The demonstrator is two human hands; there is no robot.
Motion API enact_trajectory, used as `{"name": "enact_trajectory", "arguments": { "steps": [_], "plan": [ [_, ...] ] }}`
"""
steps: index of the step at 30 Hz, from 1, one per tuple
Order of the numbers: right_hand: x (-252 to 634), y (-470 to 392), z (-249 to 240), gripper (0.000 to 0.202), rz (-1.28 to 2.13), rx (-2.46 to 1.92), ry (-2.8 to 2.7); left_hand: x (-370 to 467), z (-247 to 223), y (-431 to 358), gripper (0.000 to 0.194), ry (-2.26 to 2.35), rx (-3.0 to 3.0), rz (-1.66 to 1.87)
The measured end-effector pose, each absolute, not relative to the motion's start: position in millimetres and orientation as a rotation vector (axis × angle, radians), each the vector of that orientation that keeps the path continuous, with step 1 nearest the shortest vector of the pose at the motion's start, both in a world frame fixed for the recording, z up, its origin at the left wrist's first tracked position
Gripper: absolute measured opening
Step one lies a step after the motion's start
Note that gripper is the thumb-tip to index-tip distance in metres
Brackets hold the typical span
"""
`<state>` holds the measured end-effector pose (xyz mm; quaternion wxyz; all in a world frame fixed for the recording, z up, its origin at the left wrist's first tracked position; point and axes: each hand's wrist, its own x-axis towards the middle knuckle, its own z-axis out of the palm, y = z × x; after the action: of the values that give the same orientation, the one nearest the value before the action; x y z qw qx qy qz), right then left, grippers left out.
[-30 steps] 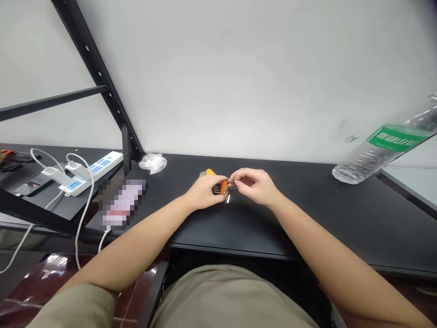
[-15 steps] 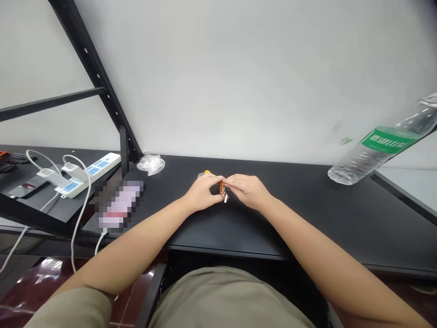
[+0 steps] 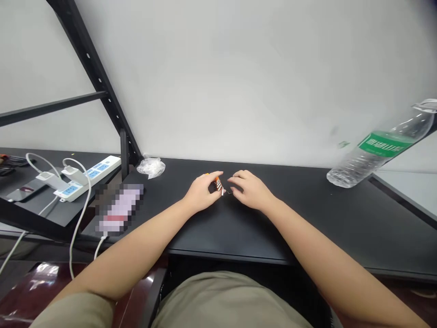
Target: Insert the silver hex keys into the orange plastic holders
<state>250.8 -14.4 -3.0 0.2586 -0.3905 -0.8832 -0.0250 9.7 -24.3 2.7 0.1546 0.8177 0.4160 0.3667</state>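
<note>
My left hand (image 3: 202,193) is closed around a small orange holder with a row of metal pieces, which looks like a hex key set (image 3: 218,183). Much of it is hidden behind the fingers and thumb. A light-coloured tip sticks out at its lower end, near the thumb. To the right, my right hand (image 3: 251,190) hovers close by with fingers and thumb apart and bent. Just by its thumb lies a small dark bent piece, perhaps a single hex key (image 3: 230,192); whether the thumb touches it I cannot tell.
On the black table (image 3: 221,232) are a crumpled clear plastic bag (image 3: 151,167) and a blurred-out phone (image 3: 121,207) on a cable. A clear bottle with a green label (image 3: 382,143) stands at the right. Left are a power strip (image 3: 90,176) with chargers and a black metal frame (image 3: 99,82).
My right hand has drawn back from the orange holder and its fingers have spread. My left hand keeps the holder, now turned somewhat. A small dark piece shows between the hands.
</note>
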Motion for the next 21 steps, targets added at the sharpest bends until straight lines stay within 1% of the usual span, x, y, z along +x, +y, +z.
{"name": "enact_trajectory", "arguments": {
  "steps": [3, 5, 7, 12, 15, 18, 20, 21],
  "plan": [
    [260.4, -7.4, -3.7, 0.026, 0.092, -0.998, -2.592, 8.1, 0.6, -23.4, 0.040, 1.092, 2.427, 1.039],
    [260.8, -5.8, -5.3, 0.018, 0.149, -1.004, -2.667, 7.7, -0.6, -22.6, 0.037, 1.074, 2.452, 1.050],
    [257.8, -6.5, -6.3, 0.014, 0.124, -1.048, -2.708, 7.6, -1.8, -21.3, 0.039, 1.084, 2.459, 1.066],
    [252.0, -11.8, -7.1, 0.012, 0.111, -1.275, -2.704, 6.9, -2.9, -18.3, 0.047, 1.093, 2.524, 1.007],
    [254.8, -11.6, -6.1, 0.012, 0.140, -1.330, -2.671, 6.4, -1.8, -19.4, 0.059, 1.139, 2.498, 0.930],
    [257.9, -9.8, -2.3, 0.010, 0.314, -1.267, -2.569, 7.0, -1.1, -21.9, 0.072, 1.214, 2.359, 0.923],
    [257.7, -9.5, 0.7, 0.009, 0.521, -1.191, -2.352, 7.9, -1.0, -23.4, 0.066, 1.257, 2.280, 0.931],
    [256.8, -9.7, 2.0, 0.014, 0.624, -1.147, -2.213, 8.5, -0.8, -24.0, 0.059, 1.269, 2.266, 0.927]
  ]
}}
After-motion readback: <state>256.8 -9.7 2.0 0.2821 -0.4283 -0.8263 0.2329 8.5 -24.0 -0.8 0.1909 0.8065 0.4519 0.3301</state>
